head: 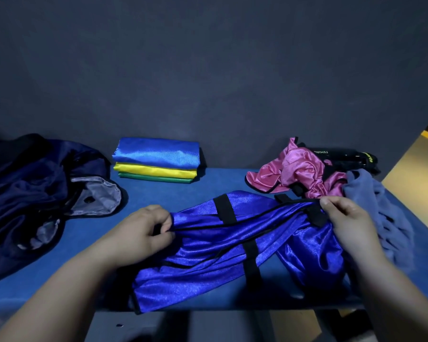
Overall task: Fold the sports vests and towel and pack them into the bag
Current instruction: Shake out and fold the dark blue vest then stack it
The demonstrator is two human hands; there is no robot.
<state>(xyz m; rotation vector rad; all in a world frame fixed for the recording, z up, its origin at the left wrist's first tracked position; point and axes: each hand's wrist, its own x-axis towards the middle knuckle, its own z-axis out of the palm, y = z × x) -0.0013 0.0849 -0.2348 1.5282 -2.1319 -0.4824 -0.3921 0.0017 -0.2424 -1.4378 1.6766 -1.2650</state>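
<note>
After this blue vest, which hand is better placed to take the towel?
Probably the right hand: the towel lies just beside it, while the left hand pinches the blue vest on the far side.

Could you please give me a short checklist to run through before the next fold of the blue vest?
1. Left hand pinches the blue vest at its edge: ok.
2. Right hand pinches its other end: ok.
3. Vest lying flat: not ok, bunched and wrinkled.
4. Room on the right: not ok, pink vest and towel crowd that end.
5. Folded stack ready at the back: ok.
6. Bag mouth open: cannot tell.
</note>
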